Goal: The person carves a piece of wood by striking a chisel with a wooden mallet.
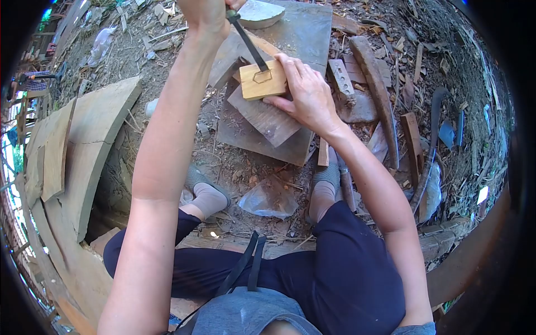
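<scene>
My left hand point(207, 14), at the top edge and partly cut off, is closed around the handle of a chisel point(249, 44). Its long dark blade slants down to the right, with the tip on a small pale wooden block point(254, 86). A dark angular outline marks the block's upper face, and the tip meets it. My right hand point(308, 92) grips the block's right end, fingers over the far side and thumb along the near side. Beneath the block lie wooden pieces, including a grey-brown board point(271, 120), on a wide flat slab point(312, 33).
Large curved boards point(92, 134) lean at the left. On the right lie a long wooden bar point(375, 89), a piece with holes point(340, 77) and a curved dark blade point(437, 111). Clear plastic point(268, 198) lies between my feet, among chips and leaves on the ground.
</scene>
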{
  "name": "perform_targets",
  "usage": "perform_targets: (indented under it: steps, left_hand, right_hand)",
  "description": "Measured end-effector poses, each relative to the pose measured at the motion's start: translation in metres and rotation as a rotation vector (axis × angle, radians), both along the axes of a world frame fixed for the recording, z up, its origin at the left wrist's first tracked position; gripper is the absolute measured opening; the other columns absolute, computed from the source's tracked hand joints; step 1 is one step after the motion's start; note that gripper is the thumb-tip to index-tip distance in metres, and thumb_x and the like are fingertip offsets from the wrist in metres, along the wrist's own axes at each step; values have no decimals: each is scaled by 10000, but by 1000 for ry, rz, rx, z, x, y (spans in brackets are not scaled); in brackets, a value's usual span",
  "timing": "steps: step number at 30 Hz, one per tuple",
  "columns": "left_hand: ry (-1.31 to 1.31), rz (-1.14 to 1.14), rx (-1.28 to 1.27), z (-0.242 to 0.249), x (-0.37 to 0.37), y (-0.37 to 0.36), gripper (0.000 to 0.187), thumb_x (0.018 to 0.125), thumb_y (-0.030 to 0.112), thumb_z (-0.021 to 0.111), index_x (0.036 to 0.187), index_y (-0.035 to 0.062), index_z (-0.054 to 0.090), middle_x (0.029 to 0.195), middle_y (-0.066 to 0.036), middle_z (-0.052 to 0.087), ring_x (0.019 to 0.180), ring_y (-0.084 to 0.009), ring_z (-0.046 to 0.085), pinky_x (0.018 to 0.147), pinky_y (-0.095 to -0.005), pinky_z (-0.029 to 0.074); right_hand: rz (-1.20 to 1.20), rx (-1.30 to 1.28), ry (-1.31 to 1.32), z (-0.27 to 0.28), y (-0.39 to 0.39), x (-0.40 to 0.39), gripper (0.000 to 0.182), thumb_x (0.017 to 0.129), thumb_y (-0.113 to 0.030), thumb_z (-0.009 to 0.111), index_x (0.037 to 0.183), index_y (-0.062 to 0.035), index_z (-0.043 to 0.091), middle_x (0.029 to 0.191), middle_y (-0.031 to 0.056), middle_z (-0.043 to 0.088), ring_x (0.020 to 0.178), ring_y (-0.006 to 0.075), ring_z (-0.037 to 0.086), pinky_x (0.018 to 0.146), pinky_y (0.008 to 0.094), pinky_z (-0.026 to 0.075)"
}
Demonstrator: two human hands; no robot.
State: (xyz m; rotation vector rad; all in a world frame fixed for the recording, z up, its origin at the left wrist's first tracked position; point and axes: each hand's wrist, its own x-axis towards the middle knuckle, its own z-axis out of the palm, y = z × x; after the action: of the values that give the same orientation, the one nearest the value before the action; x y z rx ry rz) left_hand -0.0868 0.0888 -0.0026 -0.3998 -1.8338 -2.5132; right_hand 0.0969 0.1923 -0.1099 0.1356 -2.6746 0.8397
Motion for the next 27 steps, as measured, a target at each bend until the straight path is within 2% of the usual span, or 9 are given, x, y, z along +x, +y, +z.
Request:
perform_targets:
  steps: [9, 12, 14, 15, 16, 17, 20, 23, 27]
  left_hand:
    - [24, -34, -13, 4, 26, 1, 234, 945, 119, 621, 740, 115, 506, 559, 24, 479, 370, -76, 417, 338, -247, 302]
    - [29, 0, -26, 6, 31, 1, 227, 942, 87, 618, 743, 111, 511, 560, 29, 470, 370, -70, 407, 340, -249, 307]
    - [32, 22, 0, 15, 41, 1, 242, 922, 68, 636, 713, 108, 518, 543, 27, 473, 373, -76, 421, 345, -265, 323]
    - [41, 26, 7, 15, 43, 1, 242, 922, 68, 636, 713, 108, 518, 543, 27, 473, 373, -76, 421, 345, -265, 323]
    - [78, 21, -8, 12, 45, 0, 196, 926, 88, 654, 780, 88, 524, 575, 12, 495, 397, -68, 431, 359, -256, 338]
    - [114, 17, -22, 11, 46, -1, 170, 930, 109, 673, 846, 68, 530, 607, -4, 517, 420, -60, 440, 373, -247, 354]
    - [164, 36, -37, 11, 53, 5, 136, 917, 39, 653, 861, 57, 531, 598, -5, 514, 433, -60, 454, 386, -236, 364]
    - [229, 52, -44, 8, 57, 7, 138, 912, 31, 659, 858, 54, 533, 603, 0, 518, 435, -57, 459, 386, -232, 363]
    - [284, 94, -166, 10, 63, 12, 172, 906, 36, 665, 792, 75, 543, 604, 23, 529, 440, -54, 481, 397, -226, 378]
  right_hand:
    - [24, -2, -31, 0, 4, -3, 839, 796, -427, 810, 1420, -10, 436, 1308, 181, 597, 1209, 347, 591, 1010, 444, 457]
    - [25, -612, -129, 1, 24, -9, 703, 978, -494, 621, 1437, 11, 454, 1376, 225, 564, 1282, 336, 556, 1089, 424, 423]
    - [-263, -759, -70, 5, 64, -5, 588, 1003, -408, 584, 1408, 10, 499, 1310, 215, 607, 1256, 304, 561, 1068, 408, 433]
    - [-466, -611, -5, -22, 96, 0, 587, 990, -414, 593, 1387, 12, 519, 1265, 217, 625, 1217, 323, 578, 1062, 424, 433]
    - [-636, -178, -27, -49, 132, 13, 632, 958, -439, 628, 1381, 18, 522, 1220, 224, 636, 1177, 361, 592, 1062, 433, 427]
    - [-759, 29, -187, -85, 167, 31, 731, 917, -515, 649, 1421, -8, 493, 1301, 236, 583, 1224, 409, 543, 1070, 468, 411]
    - [-800, 128, -665, -121, 183, 85, 929, 837, -625, 687, 1557, -163, 324, 1497, 215, 413, 1343, 442, 435, 1042, 675, 341]
    - [-712, 226, -587, -136, 191, 105, 981, 777, -516, 775, 1554, -166, 291, 1365, 217, 502, 1238, 465, 514, 975, 590, 454]
    - [-598, 70, -606, -138, 215, 98, 714, 747, -347, 768, 1362, -81, 522, 1211, 255, 573, 1146, 438, 575, 950, 515, 489]
